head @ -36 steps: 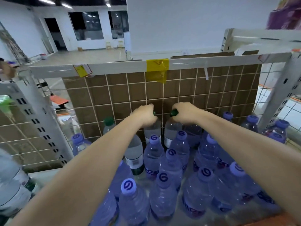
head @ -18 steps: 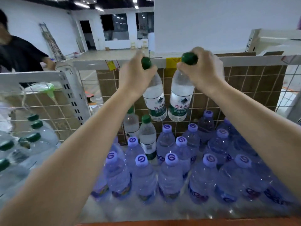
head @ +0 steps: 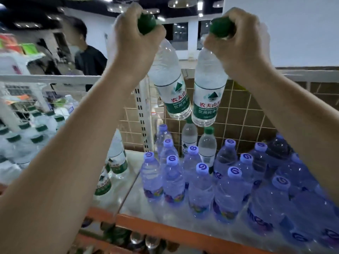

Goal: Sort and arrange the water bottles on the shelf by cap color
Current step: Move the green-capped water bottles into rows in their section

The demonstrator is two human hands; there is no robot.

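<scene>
- The left hand [head: 135, 36] is gripping a green-capped bottle [head: 169, 83] by its cap and neck; the bottle is hanging below the fist, its base tilting toward the right.
- The right hand [head: 240, 41] is gripping a second green-capped bottle [head: 209, 92] the same way; its long axis is hanging close to vertical, base down.
- Both held bottles are hanging high above the purple-capped bottles [head: 201, 180] crowding the right shelf bay [head: 139, 204], their bases nearly touching each other.
- The green-capped group [head: 36, 132] is standing in the left bay, beyond the upright post [head: 141, 114].
- Judgement: the coming move is a leftward carry across that post; the left hand is nearer the destination.
- Two green-capped strays [head: 207, 143] are standing at the rear of the right bay, not yet sorted.
</scene>
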